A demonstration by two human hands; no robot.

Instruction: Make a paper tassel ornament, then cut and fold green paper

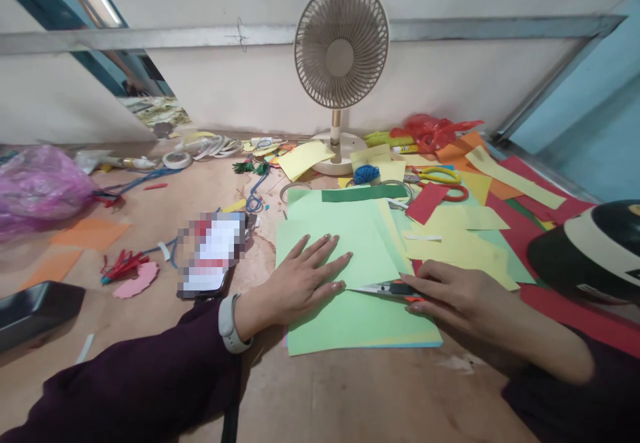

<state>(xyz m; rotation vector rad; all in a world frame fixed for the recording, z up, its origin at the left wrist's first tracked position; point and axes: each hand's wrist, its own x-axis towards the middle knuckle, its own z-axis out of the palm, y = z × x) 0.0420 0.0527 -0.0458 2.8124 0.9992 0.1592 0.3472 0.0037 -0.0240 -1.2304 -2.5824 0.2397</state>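
A stack of light green paper lies in front of me, with yellow and blue sheet edges showing beneath. My left hand is spread flat on the top sheet and presses it down. A utility knife with a grey, black and orange body is gripped in my right hand. Its tip points left and rests on the paper close to my left thumb. A slit runs along the knife, and the sheet's edge above it sits slightly apart from the part below. A dark green paper strip lies across the stack's far edge.
A fan stands behind the stack. To the left lie a phone, red tassels and a pink plastic bag. Scissors, coloured paper pieces and a dark-and-white rounded object are on the right.
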